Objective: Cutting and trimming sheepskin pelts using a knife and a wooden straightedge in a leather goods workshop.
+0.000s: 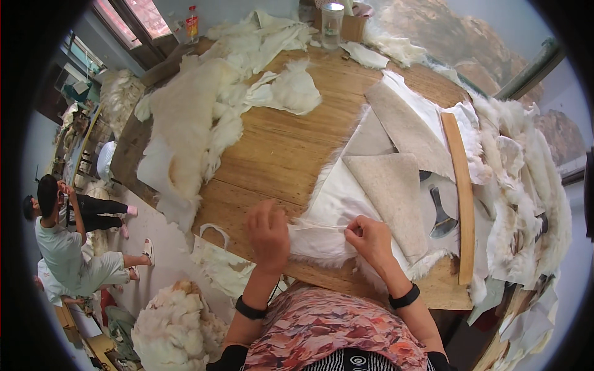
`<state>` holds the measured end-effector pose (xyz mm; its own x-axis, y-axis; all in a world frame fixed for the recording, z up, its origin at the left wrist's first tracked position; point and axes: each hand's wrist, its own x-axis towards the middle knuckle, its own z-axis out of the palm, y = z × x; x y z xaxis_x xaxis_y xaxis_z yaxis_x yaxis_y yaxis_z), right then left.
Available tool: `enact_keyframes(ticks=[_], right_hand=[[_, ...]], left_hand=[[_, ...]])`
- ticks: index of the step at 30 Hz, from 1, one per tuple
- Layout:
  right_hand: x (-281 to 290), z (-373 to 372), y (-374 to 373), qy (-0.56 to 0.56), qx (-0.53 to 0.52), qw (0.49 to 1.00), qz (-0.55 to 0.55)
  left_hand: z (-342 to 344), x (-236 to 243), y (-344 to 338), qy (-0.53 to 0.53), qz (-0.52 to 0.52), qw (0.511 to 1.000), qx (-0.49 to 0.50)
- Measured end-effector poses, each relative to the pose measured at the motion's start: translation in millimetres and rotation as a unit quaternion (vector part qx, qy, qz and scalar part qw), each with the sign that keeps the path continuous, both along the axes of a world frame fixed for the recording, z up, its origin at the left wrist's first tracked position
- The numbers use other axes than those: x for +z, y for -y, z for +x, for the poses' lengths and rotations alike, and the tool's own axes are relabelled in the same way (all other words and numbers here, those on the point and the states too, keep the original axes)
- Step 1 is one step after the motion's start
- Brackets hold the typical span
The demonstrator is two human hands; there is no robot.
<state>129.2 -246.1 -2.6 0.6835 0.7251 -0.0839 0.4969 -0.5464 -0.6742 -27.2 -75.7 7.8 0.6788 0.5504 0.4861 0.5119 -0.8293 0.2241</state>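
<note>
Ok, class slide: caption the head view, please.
Right hand over a fur-edged white pelt on a wooden table, left hand alongside.

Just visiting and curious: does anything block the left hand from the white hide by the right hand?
Nothing visible does: the left hand is right at the left edge of the hide. The beige pieces and knife lie farther right, not between them.

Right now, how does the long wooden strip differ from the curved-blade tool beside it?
The wooden strip is much longer than the curved-blade tool. The strip is tan, while the tool is grey with a shiny blade. The strip keeps a slim, fairly even width; the tool flares from a narrow handle into a crescent-like blade. Both lie to the right of the right hand, which touches neither.
</note>
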Motion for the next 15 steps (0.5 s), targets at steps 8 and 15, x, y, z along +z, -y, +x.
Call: enact_keyframes(ticks=[8,15], right_hand=[[3,-3,-1,-0.027,-0.003,1.000,0.000],[8,-1,2,-0.042,-0.011,0.999,0.002]], left_hand=[[38,-14,49,0.085,-0.193,0.960,-0.182],[40,-26,50,0.068,-0.166,0.968,-0.177]])
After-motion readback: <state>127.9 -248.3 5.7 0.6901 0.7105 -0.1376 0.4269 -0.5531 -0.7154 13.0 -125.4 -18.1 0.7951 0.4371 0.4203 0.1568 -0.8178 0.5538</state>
